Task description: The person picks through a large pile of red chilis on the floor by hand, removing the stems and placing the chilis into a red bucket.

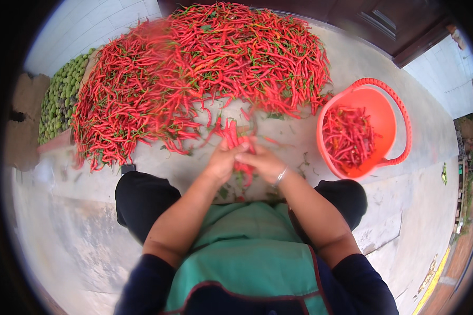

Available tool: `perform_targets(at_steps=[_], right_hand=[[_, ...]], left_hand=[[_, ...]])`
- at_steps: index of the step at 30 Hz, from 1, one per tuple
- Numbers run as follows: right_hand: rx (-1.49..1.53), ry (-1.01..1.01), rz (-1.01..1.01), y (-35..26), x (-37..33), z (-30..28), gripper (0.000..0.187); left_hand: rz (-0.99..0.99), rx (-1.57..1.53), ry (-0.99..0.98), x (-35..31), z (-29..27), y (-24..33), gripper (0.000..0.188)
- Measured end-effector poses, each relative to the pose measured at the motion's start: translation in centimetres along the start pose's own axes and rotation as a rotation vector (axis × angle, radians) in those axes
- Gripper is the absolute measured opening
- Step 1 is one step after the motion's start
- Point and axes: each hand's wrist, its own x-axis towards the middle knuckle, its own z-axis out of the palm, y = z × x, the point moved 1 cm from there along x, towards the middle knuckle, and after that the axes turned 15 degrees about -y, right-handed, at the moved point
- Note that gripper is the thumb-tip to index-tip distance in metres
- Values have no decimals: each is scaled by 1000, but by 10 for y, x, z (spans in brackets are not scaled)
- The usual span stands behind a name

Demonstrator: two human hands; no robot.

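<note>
Between my two hands is a small bunch of red chili peppers (232,134), some tips pointing away from me and others hanging below. My left hand (223,159) is wrapped round the bunch. My right hand (265,164), with a silvery bracelet at the wrist, is closed against the same peppers from the other side; motion blurs its fingers a little. Just beyond the hands spreads a big heap of red chili peppers (236,58) with green stems. To the right stands a red-orange basket (386,118) with a braided handle, partly filled with red chilies (349,134).
Green round fruits (63,100) are piled at the far left beside a brown sack (29,121). A small dark box-like object (127,169) lies by my left knee. Loose stems and leaves litter the concrete floor (294,149). A dark door (362,26) stands at the back.
</note>
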Motion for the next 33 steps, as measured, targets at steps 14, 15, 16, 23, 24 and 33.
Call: perform_targets(at_steps=[14,15,16,23,24,33], right_hand=[[-110,-232,325,-7,-24,-23,18],[-258,-250,327,-14,-28,-25,20],[-382,-218,391,-22,-30,-24,21],[-787,-119,483,-26,-41,-26,26],[-767,-108,504,-26,-40,-24,26],[-1097,171,517,40,-26,-58,31]], left_hand=[[-191,220,-130,-5,-9,35,34],[-170,261,-128,-5,-7,46,32],[-145,304,-122,-5,-2,57,30],[153,1797,-419,-5,19,49,20],[131,1840,-417,-6,18,44,18],[56,1924,97,-9,14,14,30]])
